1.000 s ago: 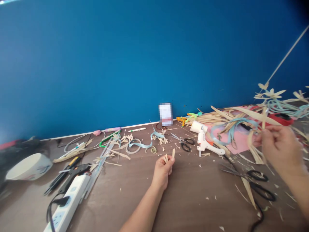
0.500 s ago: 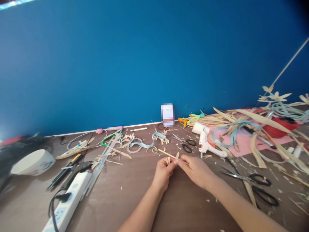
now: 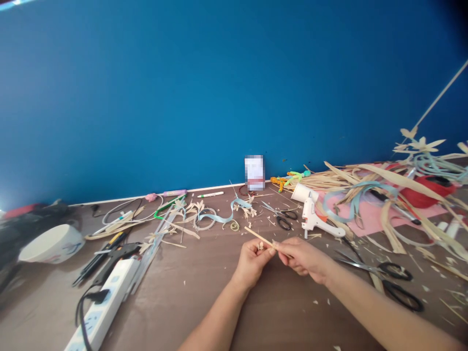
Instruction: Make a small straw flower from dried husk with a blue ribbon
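A thin pale stick (image 3: 257,236) slants across in front of my two hands. My right hand (image 3: 305,257) is closed around its near end, thumb pressed along it. My left hand (image 3: 252,263) is closed in a pinch on a small pale husk piece (image 3: 261,246), which shows between its fingers. The two hands meet at the thumbs beside the stick. How the husk piece and the stick touch is hidden by the fingers. Beyond my hands lies a pair of small scissors (image 3: 283,222), and a white glue gun (image 3: 310,219) is to their right.
Black-handled scissors (image 3: 397,279) lie right of my right forearm. A white power strip (image 3: 106,307), a black glue gun (image 3: 115,258) and a white bowl (image 3: 53,245) stand on the left. Dried husk strips (image 3: 387,183) pile up at right, against the blue wall (image 3: 219,97).
My right hand has shifted slightly right and turned, its fingers now curled under the stick. The stick has moved a little right with the hands. My left hand has shifted slightly right.
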A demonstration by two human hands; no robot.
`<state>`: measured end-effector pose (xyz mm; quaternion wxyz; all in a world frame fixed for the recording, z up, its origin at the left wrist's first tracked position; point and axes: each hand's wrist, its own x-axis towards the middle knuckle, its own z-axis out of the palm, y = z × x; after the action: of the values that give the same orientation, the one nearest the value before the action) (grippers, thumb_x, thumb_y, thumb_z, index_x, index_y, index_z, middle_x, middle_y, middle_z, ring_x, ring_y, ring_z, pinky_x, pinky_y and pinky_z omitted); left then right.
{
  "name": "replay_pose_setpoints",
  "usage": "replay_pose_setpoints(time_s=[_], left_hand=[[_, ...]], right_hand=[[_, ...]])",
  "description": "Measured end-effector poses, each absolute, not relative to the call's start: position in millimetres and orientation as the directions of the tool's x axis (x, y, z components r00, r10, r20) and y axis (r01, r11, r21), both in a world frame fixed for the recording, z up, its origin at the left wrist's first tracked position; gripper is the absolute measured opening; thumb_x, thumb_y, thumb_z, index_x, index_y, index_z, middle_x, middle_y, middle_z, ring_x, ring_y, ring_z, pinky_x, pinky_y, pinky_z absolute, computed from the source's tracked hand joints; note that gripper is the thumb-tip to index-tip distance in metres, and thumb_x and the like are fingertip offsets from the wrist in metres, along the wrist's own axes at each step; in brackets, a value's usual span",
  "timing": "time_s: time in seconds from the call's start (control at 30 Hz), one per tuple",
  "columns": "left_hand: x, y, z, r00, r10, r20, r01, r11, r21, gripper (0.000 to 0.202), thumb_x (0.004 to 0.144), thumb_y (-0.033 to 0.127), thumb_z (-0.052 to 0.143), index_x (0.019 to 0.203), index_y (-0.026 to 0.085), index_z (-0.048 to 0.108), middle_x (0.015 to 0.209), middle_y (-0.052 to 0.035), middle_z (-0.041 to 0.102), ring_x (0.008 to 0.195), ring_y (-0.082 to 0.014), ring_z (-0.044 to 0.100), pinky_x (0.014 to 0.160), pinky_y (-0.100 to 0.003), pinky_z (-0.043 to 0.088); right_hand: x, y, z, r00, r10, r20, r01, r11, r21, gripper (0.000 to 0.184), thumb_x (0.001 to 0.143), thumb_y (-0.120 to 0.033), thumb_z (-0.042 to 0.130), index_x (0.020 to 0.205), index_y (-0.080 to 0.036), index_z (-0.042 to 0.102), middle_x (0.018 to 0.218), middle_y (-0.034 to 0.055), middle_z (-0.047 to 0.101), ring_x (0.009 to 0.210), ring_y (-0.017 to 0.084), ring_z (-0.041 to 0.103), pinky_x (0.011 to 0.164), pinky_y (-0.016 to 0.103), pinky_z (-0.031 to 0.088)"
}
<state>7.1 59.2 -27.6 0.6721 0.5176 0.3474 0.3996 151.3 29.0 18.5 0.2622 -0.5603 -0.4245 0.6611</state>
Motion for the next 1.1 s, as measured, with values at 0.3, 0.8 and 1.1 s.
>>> replay_pose_setpoints(time_s=[0.3, 0.8, 1.1], left_hand=[[7, 58, -27, 0.446, 0.895, -0.022, -0.125, 0.086, 0.988, 0.03, 0.063, 0.039, 0.066, 0.059, 0.012, 0.053, 0.045, 0.0077, 0.027, 0.045, -0.0041, 0.019, 0.045, -0.021, 0.013], [8, 63, -31, 0.371, 0.923, -0.102, -0.212, 0.191, 0.959, 0.032, 0.059, 0.04, 0.069, 0.062, 0.011, 0.057, 0.044, 0.0084, 0.028, 0.042, -0.0028, 0.018, 0.043, -0.02, 0.012], [9, 63, -33, 0.352, 0.932, -0.085, -0.176, 0.155, 0.972, 0.03, 0.061, 0.038, 0.068, 0.065, 0.01, 0.061, 0.046, 0.0069, 0.031, 0.045, -0.0037, 0.02, 0.045, -0.02, 0.014]], right_hand=[[183, 37, 38, -0.302, 0.743, -0.597, -0.038, -0.635, -0.772, 0.039, 0.075, -0.048, 0.045, 0.05, -0.018, 0.04, 0.034, -0.0115, 0.017, 0.032, 0.004, 0.008, 0.034, 0.018, 0.005], [146, 27, 14, -0.044, 0.997, 0.061, 0.77, 0.072, -0.634, 0.041, 0.085, -0.043, 0.032, 0.055, -0.019, 0.047, 0.05, -0.0014, 0.048, 0.049, 0.012, 0.043, 0.049, 0.024, 0.024], [145, 29, 5, -0.066, 0.996, 0.066, 0.737, 0.093, -0.669, 0.045, 0.085, -0.046, 0.029, 0.056, -0.019, 0.049, 0.051, -0.001, 0.051, 0.05, 0.012, 0.044, 0.048, 0.022, 0.025]])
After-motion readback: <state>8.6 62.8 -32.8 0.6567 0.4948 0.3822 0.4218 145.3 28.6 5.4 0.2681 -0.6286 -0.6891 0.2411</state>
